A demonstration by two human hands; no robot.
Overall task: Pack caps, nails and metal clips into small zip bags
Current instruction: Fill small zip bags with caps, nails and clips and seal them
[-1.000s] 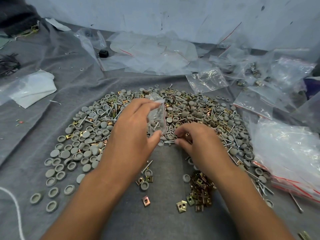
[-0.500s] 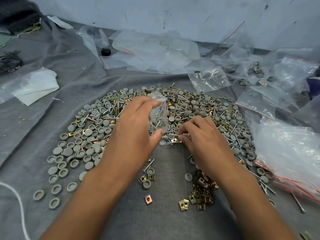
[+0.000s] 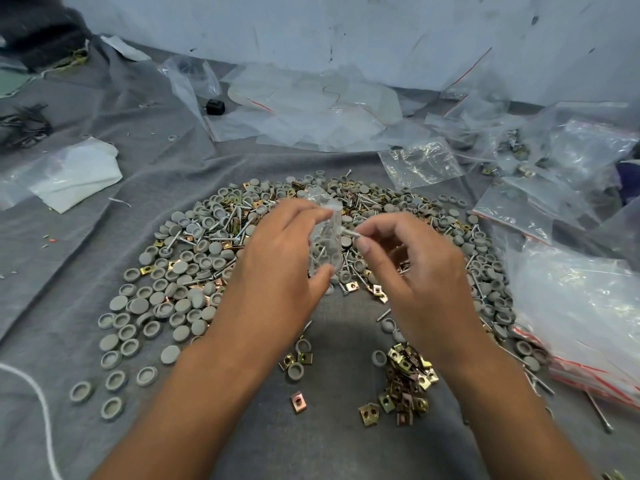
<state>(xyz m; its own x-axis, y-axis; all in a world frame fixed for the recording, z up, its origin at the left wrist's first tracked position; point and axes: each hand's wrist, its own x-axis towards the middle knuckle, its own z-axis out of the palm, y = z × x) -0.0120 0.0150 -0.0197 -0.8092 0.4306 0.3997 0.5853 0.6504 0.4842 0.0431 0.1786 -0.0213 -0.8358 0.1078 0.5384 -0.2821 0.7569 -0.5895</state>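
Both hands have come up off the pile since the earlier frames: the right hand (image 3: 420,271), which was down among the parts picking, now sits level with the bag mouth, and the left hand (image 3: 277,268) has lifted the bag slightly with it.

From the head camera, the only view, the left hand grips a small clear zip bag (image 3: 325,244) upright, fingers curled over its top edge and thumb pressed against its lower side. At least one nail already shows through the plastic. The right hand pinches a nail (image 3: 348,232) between thumb and forefinger, its tip touching or just inside the bag's opening; which, I cannot tell. Below both hands spreads the mixed heap of grey caps (image 3: 180,282), nails and brass-coloured metal clips (image 3: 408,382) on a grey cloth (image 3: 329,438). Empty zip bags (image 3: 420,162) lie beyond the heap, and a stack of red-striped bags (image 3: 581,327) sits at the right.

The step in hand looks like loading nails into this bag. Next, the nail probably needs tilting point-down so it slides past the zip lips without snagging, while the left hand holds the mouth apart. After that the right hand would go back to the heap for the next part.
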